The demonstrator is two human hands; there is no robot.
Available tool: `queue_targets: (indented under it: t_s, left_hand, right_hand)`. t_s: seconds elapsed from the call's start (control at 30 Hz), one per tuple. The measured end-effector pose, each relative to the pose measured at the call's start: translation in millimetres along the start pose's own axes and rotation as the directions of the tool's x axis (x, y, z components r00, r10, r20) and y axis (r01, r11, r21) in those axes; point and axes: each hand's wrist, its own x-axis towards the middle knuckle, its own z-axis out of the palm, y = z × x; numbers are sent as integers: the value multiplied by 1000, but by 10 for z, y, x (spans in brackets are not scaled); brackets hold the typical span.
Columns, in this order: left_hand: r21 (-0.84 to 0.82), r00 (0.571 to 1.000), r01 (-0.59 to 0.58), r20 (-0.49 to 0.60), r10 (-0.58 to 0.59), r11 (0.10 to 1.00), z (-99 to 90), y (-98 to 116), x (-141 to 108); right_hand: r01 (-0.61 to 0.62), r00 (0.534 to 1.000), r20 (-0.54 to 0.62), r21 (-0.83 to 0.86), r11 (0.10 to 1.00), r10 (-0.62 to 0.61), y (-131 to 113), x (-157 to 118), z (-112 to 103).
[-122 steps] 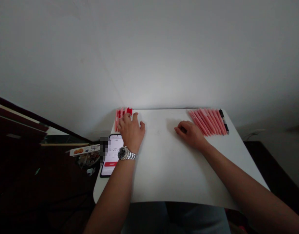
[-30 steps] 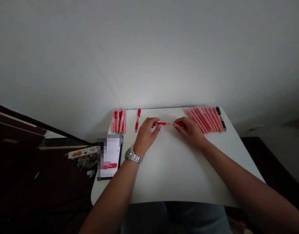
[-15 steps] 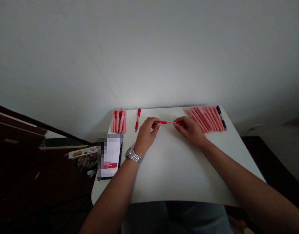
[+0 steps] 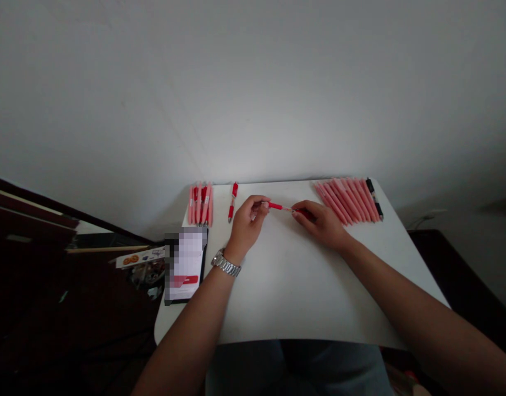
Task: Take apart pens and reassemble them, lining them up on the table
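Observation:
A red pen point(image 4: 276, 206) with a clear section is held level between my hands above the white table point(image 4: 286, 286). My left hand point(image 4: 249, 220) pinches its left end with thumb and fingers. The right end is gripped by my right hand point(image 4: 317, 220), whose fingers hide part of it. Another red pen point(image 4: 233, 202) lies on the table just left of my left hand. Beyond it, at the far left, is a row of pink and red pens point(image 4: 201, 205). Several pink sleeves point(image 4: 347, 201) lie fanned out to the right of my right hand.
A black pen point(image 4: 374, 199) lies right of the pink sleeves. A phone point(image 4: 186, 267), its screen partly blurred, rests at the table's left edge. A grey wall point(image 4: 253, 99) rises behind the table. Cluttered items point(image 4: 148, 272) sit below on the left.
The left end of the held pen has risen slightly, so it now tilts down to the right. My left hand has moved a little up and left; my right hand shifted slightly left.

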Motion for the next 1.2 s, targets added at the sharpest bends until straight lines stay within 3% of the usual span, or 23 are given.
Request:
queue_targets:
  t_s: [0.23, 0.8, 0.97, 1.2]
  left_hand:
    - [-98, 999, 34, -7, -35, 995, 1, 47, 18]
    - [-113, 985, 54, 172, -33, 992, 90, 37, -54]
    - [93, 980, -61, 197, 41, 994, 53, 51, -71]
    - [351, 956, -228, 257, 141, 908, 16, 131, -85]
  right_hand:
    - [9, 999, 53, -4, 1000, -8, -32, -27, -7]
    - [140, 985, 111, -72, 988, -132, -88, -31, 5]
    - [160, 978, 151, -98, 982, -144, -99, -32, -11]
    - [165, 973, 182, -131, 978, -140, -93, -33, -4]
